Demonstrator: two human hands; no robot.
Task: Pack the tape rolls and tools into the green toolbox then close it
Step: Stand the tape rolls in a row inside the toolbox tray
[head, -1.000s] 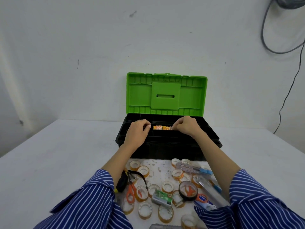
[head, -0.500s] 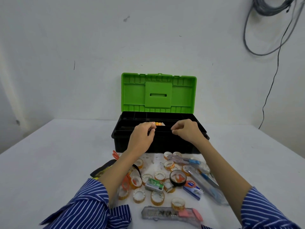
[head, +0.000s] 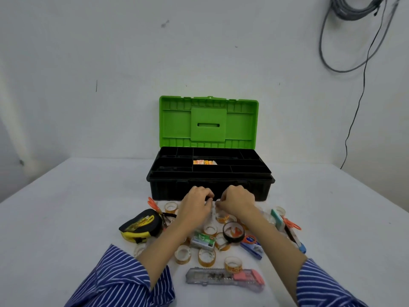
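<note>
A white table (head: 66,218) fills the lower frame. At centre, the green toolbox (head: 209,151) is stood open, lid upright. Below it, tape rolls (head: 207,257) and tools are scattered. The left hand (head: 195,206) and right hand (head: 238,201) are curled together; what is held cannot be told.

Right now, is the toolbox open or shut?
Open. The green lid stands upright behind the black tray, whose compartments show.
</note>
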